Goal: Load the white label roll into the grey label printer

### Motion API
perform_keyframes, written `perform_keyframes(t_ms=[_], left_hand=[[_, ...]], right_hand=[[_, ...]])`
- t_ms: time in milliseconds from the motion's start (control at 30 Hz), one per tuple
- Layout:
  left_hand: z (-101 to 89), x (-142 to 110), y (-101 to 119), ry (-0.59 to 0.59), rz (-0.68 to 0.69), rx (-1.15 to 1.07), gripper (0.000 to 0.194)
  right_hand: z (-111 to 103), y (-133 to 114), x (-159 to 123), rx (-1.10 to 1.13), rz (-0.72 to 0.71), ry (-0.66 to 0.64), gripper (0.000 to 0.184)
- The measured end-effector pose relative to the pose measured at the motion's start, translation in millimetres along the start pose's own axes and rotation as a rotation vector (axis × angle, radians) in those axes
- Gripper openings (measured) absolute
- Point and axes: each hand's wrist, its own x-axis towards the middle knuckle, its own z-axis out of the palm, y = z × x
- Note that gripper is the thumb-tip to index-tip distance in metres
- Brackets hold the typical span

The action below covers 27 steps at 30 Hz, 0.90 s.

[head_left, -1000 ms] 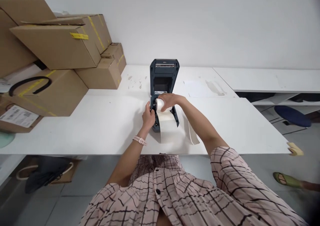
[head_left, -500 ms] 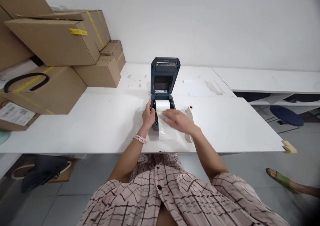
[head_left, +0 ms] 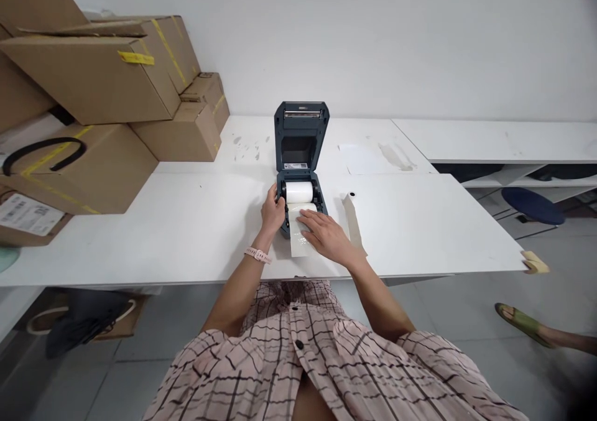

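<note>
A dark blue-grey label printer (head_left: pixel 302 111) stands on the table with its lid tipped up and back. Inside sits a white label roll (head_left: pixel 299 192), from which a glossy label strip (head_left: pixel 297 244) runs out over the printer's front edge. My left hand (head_left: pixel 273 212) grips the left side of the printer body, thumb on top. Across the label strip lies my right hand (head_left: pixel 328 234), fingers stretched out and flat, touching it near the printer's front. A curled loose paper strip (head_left: pixel 354 222) rests on the table just right of the printer.
Cardboard boxes (head_left: pixel 93 79) are stacked at the left end of the white table (head_left: pixel 420 234). A paper sheet (head_left: pixel 359 158) lies behind and to the right of the printer. Beyond the table's right end are a blue stool (head_left: pixel 532 204) and another person's foot (head_left: pixel 522 323) in a green sandal.
My right hand has moved slightly toward me over the label strip, its fingers now lying flatter. My left hand keeps its hold on the printer. The whole view has shifted a little.
</note>
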Motion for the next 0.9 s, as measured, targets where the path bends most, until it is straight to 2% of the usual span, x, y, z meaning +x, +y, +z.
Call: perform_keyframes(t_ms=[133,233,267,333,400,467,600,733,800,867,900], left_hand=[[-1.0,-1,3,-0.01,0.055,0.016,0.06],[-3.2,1,8,-0.012,0.259,0.126,0.06],[-4.1,3,9,-0.049,0.345,0.172,0.059],[-6.0,8,11,-0.196,0.477,0.263,0.056],[-7.7,14,13,-0.346,0.535,0.338,0.054],[-9.3,17,14,-0.411,0.555,0.381,0.054],[-10.8,6,15,-0.406,0.592,0.446,0.05],[-8.2,-33,11,-0.351,0.699,0.496,0.045],[-5.9,-55,8,-0.334,0.742,0.489,0.045],[-3.9,-72,4,-0.304,0.751,0.475,0.043],[-3.0,-78,2,-0.286,0.747,0.466,0.043]], right_hand=[[3,-4,0,-0.015,0.004,-0.005,0.041],[4,-5,-1,-0.028,0.015,0.001,0.041],[4,-6,-1,-0.028,0.017,0.003,0.041],[4,-5,-2,-0.026,0.017,0.001,0.042],[3,-5,-2,-0.021,0.014,-0.005,0.042],[3,-4,-1,-0.007,0.01,-0.007,0.042],[3,-4,-4,0.047,0.024,0.005,0.042],[-19,9,-1,0.25,-0.008,-0.016,0.037],[-42,27,18,0.34,0.07,0.136,0.04],[-67,52,56,0.351,0.181,0.444,0.05],[-79,66,81,0.372,0.185,0.54,0.057]])
